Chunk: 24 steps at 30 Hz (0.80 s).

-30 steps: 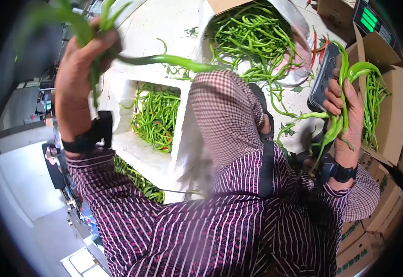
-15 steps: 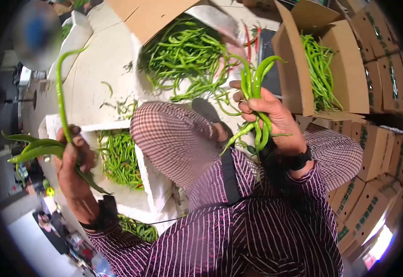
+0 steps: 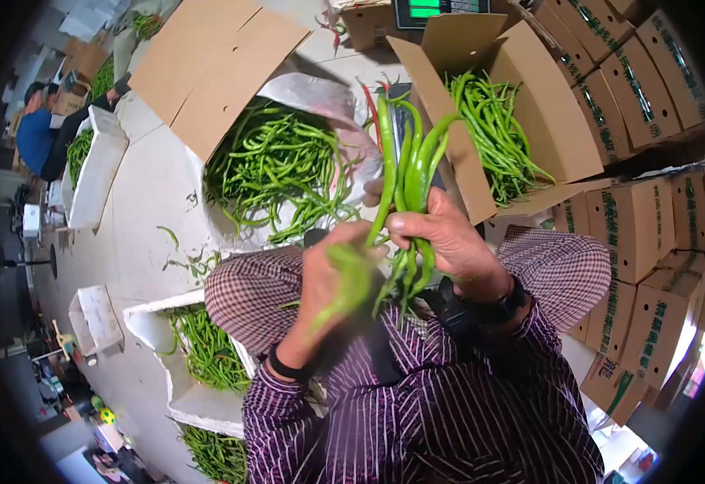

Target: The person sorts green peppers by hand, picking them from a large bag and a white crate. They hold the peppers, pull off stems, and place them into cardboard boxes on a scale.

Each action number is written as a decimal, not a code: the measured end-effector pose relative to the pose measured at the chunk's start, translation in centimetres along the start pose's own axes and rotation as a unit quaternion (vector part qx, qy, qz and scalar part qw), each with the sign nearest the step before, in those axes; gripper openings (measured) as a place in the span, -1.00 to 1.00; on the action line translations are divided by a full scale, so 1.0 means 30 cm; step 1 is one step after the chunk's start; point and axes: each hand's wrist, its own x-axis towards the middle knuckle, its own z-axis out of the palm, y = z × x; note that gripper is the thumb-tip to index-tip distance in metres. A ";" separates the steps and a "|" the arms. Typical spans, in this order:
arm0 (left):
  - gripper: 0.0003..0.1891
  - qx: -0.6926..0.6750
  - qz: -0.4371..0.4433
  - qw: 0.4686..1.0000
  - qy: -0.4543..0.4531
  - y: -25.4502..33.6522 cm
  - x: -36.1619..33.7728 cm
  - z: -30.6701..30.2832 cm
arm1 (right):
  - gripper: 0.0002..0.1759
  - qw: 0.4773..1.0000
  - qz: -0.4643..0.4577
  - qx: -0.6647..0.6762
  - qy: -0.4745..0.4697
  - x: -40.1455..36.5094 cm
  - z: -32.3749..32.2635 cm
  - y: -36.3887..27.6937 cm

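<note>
My right hand point(image 3: 453, 246) is closed around a bunch of long green chili peppers point(image 3: 417, 169), their tips fanning upward and other ends hanging below the fist. Close beside it, my left hand point(image 3: 320, 270) is closed too, holding more green chili peppers point(image 3: 351, 282) that are smeared by motion. One long pepper rises between the two hands along the left side of the bunch. Beyond them lies a large heap of loose green chili peppers point(image 3: 276, 165), spilling from a lined container under a cardboard flap point(image 3: 215, 73).
An open cardboard box point(image 3: 550, 105) with green peppers stands at right, near a scale with a lit green display point(image 3: 425, 8). Stacked cartons point(image 3: 643, 226) line the right side. A white foam box point(image 3: 187, 395) holding peppers sits at left. Another person point(image 3: 38, 137) sits far left.
My left hand has swung from the far left to beside my right hand, bringing its peppers along. My right hand keeps its bunch. The whole view has shifted.
</note>
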 end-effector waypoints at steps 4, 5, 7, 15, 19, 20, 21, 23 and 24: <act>-0.68 -0.056 -0.049 0.997 -0.012 -0.012 -0.015 0.071 | -0.69 0.998 -0.026 -0.050 0.007 -0.001 -0.025 -0.021; -0.68 -0.057 -0.047 0.997 -0.012 -0.014 -0.007 0.068 | -0.69 0.998 -0.027 -0.051 0.006 -0.008 -0.031 -0.031; -0.56 -0.270 -0.139 0.953 -0.008 -0.023 0.008 0.050 | -0.70 0.998 -0.037 -0.049 0.013 -0.024 -0.039 -0.057; -0.29 -0.549 -0.125 0.820 -0.103 -0.055 0.052 0.052 | -0.62 0.971 -0.004 -0.230 -0.066 0.005 -0.073 0.013; -0.33 -0.524 -0.138 0.838 -0.074 -0.087 0.034 0.070 | -0.42 0.956 0.041 -0.284 -0.055 0.004 -0.089 0.106; -0.35 -0.541 -0.149 0.824 -0.080 -0.103 0.036 0.083 | -0.38 0.963 0.034 -0.259 -0.067 0.003 -0.079 0.105; -0.35 -0.542 -0.151 0.823 -0.077 -0.109 0.036 0.096 | -0.38 0.963 0.038 -0.259 -0.068 0.008 -0.091 0.124; -0.32 -0.522 -0.141 0.840 -0.047 -0.121 0.036 0.116 | -0.36 0.958 0.048 -0.277 -0.061 0.025 -0.102 0.151; -0.27 -0.496 -0.128 0.855 -0.076 -0.136 0.039 0.114 | -0.40 0.964 0.052 -0.254 -0.060 0.017 -0.106 0.139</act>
